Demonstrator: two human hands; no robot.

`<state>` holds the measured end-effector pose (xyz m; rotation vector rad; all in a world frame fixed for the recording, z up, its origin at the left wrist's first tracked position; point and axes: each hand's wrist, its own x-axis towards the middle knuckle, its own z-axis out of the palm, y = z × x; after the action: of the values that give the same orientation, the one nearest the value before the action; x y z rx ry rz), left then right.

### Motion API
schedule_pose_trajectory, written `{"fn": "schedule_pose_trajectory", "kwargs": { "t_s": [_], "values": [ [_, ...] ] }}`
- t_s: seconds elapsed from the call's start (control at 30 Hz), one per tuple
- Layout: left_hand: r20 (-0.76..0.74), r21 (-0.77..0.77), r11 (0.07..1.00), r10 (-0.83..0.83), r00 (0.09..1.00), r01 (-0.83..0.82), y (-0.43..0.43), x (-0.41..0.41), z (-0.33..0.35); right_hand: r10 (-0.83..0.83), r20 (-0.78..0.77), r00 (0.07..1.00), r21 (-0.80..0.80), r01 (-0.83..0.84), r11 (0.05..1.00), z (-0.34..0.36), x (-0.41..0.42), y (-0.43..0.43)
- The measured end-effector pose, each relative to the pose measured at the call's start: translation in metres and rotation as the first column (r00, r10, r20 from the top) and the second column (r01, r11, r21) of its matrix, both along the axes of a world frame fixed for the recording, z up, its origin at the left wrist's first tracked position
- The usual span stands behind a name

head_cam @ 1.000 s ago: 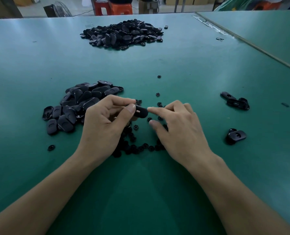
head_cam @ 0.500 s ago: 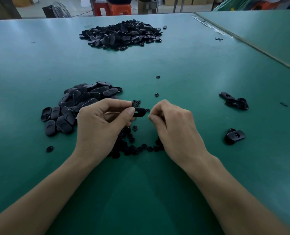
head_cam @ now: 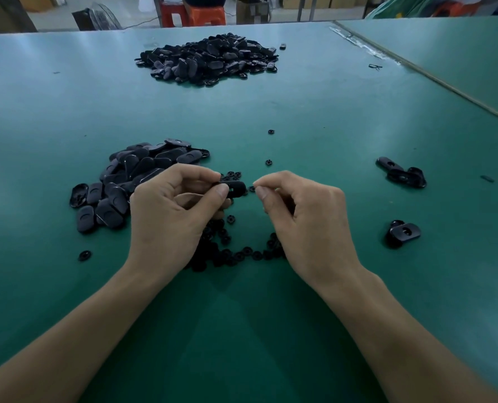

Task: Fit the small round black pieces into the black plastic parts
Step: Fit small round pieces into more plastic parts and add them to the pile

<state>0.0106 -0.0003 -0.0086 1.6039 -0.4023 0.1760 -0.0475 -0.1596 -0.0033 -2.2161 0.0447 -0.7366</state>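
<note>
Crosswise, left hand (head_cam: 169, 213) pinches black plastic part (head_cam: 236, 188), pointing right; right hand (head_cam: 306, 216) curled, hold unclear.

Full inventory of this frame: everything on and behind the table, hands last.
table: one, green, under everything
second table: one, green, far right
far pile: many plastic parts, black, far centre
near pile: many plastic parts, black, beside the left hand
set-aside parts: a few, black, right side, in two spots
round pieces: many, black, on the table between the hands, with a few strays
held part: one, black, in the left hand
fan: one, dark, floor behind
stools: two, red and orange, floor behind
left hand: pinches the held part
right hand: fingers pinched together beside that part; contents too small to tell
</note>
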Motion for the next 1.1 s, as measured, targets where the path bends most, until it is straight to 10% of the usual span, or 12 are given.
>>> {"fn": "schedule_pose_trajectory", "kwargs": {
  "t_s": [1.1],
  "values": [
    [0.038, 0.102, 0.981, -0.169, 0.985, 0.164, -0.001, -0.004, 0.001, 0.080, -0.038, 0.996, 0.257, -0.067, 0.964, 0.001, -0.002, 0.014]
  ]
}}
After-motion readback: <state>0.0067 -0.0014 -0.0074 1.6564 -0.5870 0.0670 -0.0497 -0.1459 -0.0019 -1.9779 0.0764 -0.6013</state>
